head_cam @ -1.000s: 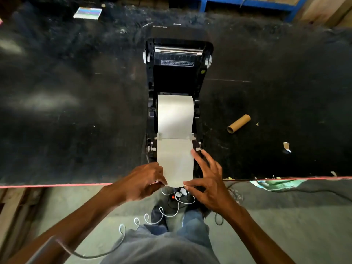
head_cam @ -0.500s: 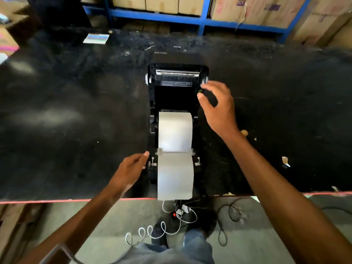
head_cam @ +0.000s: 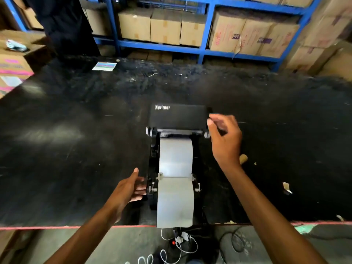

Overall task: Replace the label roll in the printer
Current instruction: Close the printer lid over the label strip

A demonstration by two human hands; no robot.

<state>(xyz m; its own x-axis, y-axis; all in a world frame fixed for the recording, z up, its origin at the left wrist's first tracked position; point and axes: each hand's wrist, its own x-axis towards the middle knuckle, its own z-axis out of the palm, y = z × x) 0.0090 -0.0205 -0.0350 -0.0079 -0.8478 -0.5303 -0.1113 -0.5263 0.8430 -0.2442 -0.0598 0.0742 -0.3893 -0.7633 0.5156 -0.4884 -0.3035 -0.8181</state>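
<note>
The black Xprinter label printer (head_cam: 152, 195) stands in the middle of the black table (head_cam: 76, 149). Its lid (head_cam: 178, 116) is tipped partway down over the bay. A white label roll (head_cam: 175, 157) sits inside, and its paper strip (head_cam: 175, 202) runs forward through the guides and hangs over the table's front edge. My right hand (head_cam: 224, 138) grips the lid's right edge with curled fingers. My left hand (head_cam: 129, 189) rests flat and open against the printer's left side. An empty cardboard core (head_cam: 243, 159) lies right of the printer, mostly hidden behind my right wrist.
Paper scraps (head_cam: 286, 187) lie on the table at the right, a coloured card (head_cam: 104, 66) at the far left. Blue shelving with cardboard boxes (head_cam: 163, 27) stands behind. A person in dark clothes (head_cam: 64, 25) stands at the far left. Cables (head_cam: 179, 242) lie on the floor below.
My right hand went from the paper's end up to the lid and has swung the lid down from fully open. My left hand moved to the printer's left side. The camera tilted up.
</note>
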